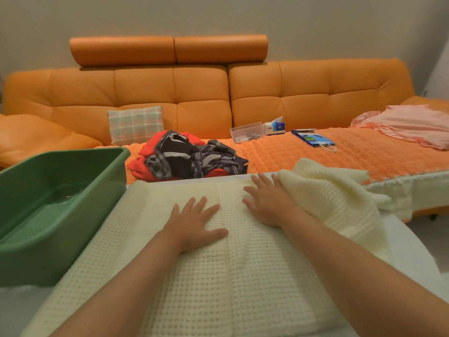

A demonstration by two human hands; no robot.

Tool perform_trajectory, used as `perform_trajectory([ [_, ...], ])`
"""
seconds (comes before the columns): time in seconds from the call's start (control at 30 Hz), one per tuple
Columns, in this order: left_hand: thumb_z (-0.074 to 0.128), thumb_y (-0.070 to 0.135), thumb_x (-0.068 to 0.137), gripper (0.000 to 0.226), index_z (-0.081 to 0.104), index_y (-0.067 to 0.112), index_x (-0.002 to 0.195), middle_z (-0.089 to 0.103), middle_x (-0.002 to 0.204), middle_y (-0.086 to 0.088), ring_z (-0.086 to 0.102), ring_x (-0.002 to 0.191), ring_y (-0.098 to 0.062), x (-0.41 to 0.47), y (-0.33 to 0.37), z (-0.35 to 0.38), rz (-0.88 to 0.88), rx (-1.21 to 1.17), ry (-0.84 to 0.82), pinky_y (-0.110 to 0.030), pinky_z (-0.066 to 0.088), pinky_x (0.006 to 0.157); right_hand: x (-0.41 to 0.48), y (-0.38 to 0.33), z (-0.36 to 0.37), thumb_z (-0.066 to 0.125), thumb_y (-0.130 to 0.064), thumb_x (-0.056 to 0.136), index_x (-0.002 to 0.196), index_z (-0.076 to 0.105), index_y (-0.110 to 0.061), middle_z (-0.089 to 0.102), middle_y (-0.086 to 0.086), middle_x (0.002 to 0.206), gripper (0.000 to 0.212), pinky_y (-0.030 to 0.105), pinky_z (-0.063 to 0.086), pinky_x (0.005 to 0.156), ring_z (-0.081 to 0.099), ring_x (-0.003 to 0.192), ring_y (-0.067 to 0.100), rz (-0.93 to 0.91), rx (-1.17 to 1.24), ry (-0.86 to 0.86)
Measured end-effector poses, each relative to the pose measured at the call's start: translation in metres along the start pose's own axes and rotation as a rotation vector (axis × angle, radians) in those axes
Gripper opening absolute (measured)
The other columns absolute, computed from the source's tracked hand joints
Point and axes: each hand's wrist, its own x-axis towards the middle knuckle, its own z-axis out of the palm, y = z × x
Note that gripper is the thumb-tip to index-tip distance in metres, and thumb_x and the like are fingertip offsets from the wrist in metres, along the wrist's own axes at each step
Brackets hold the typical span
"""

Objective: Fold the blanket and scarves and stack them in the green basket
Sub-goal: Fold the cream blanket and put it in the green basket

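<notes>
Head view showed the left hand (194, 222) and right hand (264, 203), fingers spread flat, pressing the cream waffle-knit blanket (218, 276) on the white table (408, 244), likely smoothing a fold. Beside it, the green plastic basket (60, 242) waited; crumpled scarves (189, 156) lay on the orange sofa (201, 93).

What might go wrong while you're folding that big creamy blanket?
The loose bunched end by the right hand lies heaped near the edge of the table; it might slide off and drag the blanket crooked. The left hand and the right lie flat and grip nothing, so the flattened layers might shift. The scarves on the sofa are tangled, so they may come up in one clump.
</notes>
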Motion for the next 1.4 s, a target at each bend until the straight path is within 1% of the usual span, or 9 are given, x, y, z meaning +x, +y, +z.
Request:
perform_trajectory([
  [0.2, 0.037, 0.057, 0.098, 0.055, 0.04, 0.031, 0.146, 0.036, 0.156, 0.005, 0.029, 0.144, -0.019, 0.01, 0.055, -0.024, 0.025, -0.016, 0.248, -0.046, 0.021, 0.119, -0.044, 0.025, -0.048, 0.055, -0.005, 0.085, 0.11, 0.071, -0.026, 0.062, 0.002, 0.13, 0.037, 0.049, 0.035, 0.103, 0.05, 0.123, 0.026, 0.093, 0.05, 0.492],
  [0.4, 0.037, 0.032, 0.104, 0.043, 0.038, 0.026, 0.147, 0.042, 0.151, 0.005, 0.041, 0.136, -0.019, 0.033, 0.141, -0.043, 0.255, -0.187, 0.341, -0.041, 0.035, 0.11, -0.087, 0.093, -0.059, 0.051, -0.009, 0.094, 0.154, 0.024, -0.034, 0.008, 0.009, 0.165, 0.07, 0.053, 0.033, 0.108, 0.018, 0.148, 0.032, 0.625, 0.228, 0.26],
  [0.53, 0.045, 0.032, 0.103, 0.049, 0.032, 0.031, 0.15, 0.032, 0.158, 0.005, 0.032, 0.142, -0.021, 0.056, 0.18, -0.057, 0.326, -0.276, 0.348, -0.042, 0.036, 0.111, -0.097, 0.122, -0.049, 0.066, -0.042, 0.089, 0.158, -0.002, -0.039, 0.047, 0.009, 0.148, 0.097, 0.04, 0.051, 0.089, 0.055, 0.122, 0.029, 0.589, 0.417, 0.013],
  [0.77, 0.059, 0.04, 0.094, 0.036, 0.055, 0.035, 0.129, 0.06, 0.126, 0.003, 0.054, 0.118, -0.021, 0.081, 0.179, -0.056, 0.184, -0.022, 0.313, -0.033, 0.044, 0.087, -0.088, 0.131, -0.049, 0.071, -0.043, 0.084, 0.136, 0.059, -0.023, 0.061, 0.002, 0.134, 0.057, 0.036, 0.048, 0.098, 0.058, 0.119, 0.023, 0.526, 0.61, -0.09],
  [0.87, 0.061, 0.029, 0.094, 0.023, 0.062, 0.026, 0.116, 0.063, 0.119, -0.001, 0.059, 0.105, -0.024, 0.088, 0.174, -0.07, 0.183, -0.173, 0.367, -0.036, 0.049, 0.082, -0.083, 0.131, -0.054, 0.063, -0.028, 0.09, 0.11, 0.069, -0.014, 0.068, 0.006, 0.107, 0.025, 0.037, 0.05, 0.082, 0.062, 0.099, 0.027, 0.635, 0.877, 0.184],
  [1.0, 0.063, 0.01, 0.093, 0.036, 0.058, 0.018, 0.127, 0.053, 0.134, -0.006, 0.053, 0.118, -0.024, 0.113, 0.19, -0.099, 0.181, -0.569, 0.583, -0.031, 0.044, 0.093, -0.07, 0.132, -0.073, 0.057, -0.018, 0.096, 0.125, 0.054, -0.015, 0.059, 0.0, 0.109, 0.03, 0.028, 0.037, 0.074, 0.053, 0.093, 0.018, 0.736, 1.041, 0.699],
  [1.17, 0.054, 0.002, 0.096, 0.07, 0.024, 0.03, 0.153, 0.002, 0.164, -0.003, 0.031, 0.141, -0.025, 0.112, 0.201, -0.073, 0.163, -0.528, 0.44, -0.035, 0.04, 0.099, -0.071, 0.138, -0.057, 0.06, -0.003, 0.089, 0.148, 0.031, -0.02, 0.04, 0.011, 0.147, 0.068, 0.039, 0.042, 0.095, 0.048, 0.125, 0.031, 0.736, 0.526, 0.492],
  [1.33, 0.045, 0.022, 0.097, 0.025, 0.058, 0.025, 0.119, 0.053, 0.126, 0.002, 0.05, 0.118, -0.023, 0.087, 0.179, -0.02, 0.142, -0.207, 0.374, -0.042, 0.043, 0.094, -0.077, 0.113, -0.047, 0.059, 0.01, 0.071, 0.101, 0.072, -0.012, 0.066, 0.01, 0.101, 0.04, 0.046, 0.052, 0.076, 0.059, 0.091, 0.03, 0.096, 0.039, 0.758],
  [1.4, 0.042, 0.04, 0.098, 0.039, 0.052, 0.026, 0.133, 0.048, 0.136, 0.002, 0.044, 0.129, -0.025, 0.08, 0.167, -0.005, 0.193, -0.152, 0.15, -0.046, 0.039, 0.104, -0.082, 0.092, -0.043, 0.058, -0.004, 0.082, 0.097, 0.074, -0.016, 0.069, 0.004, 0.095, 0.025, 0.042, 0.052, 0.074, 0.06, 0.087, 0.025, -0.112, 0.071, 0.554],
])
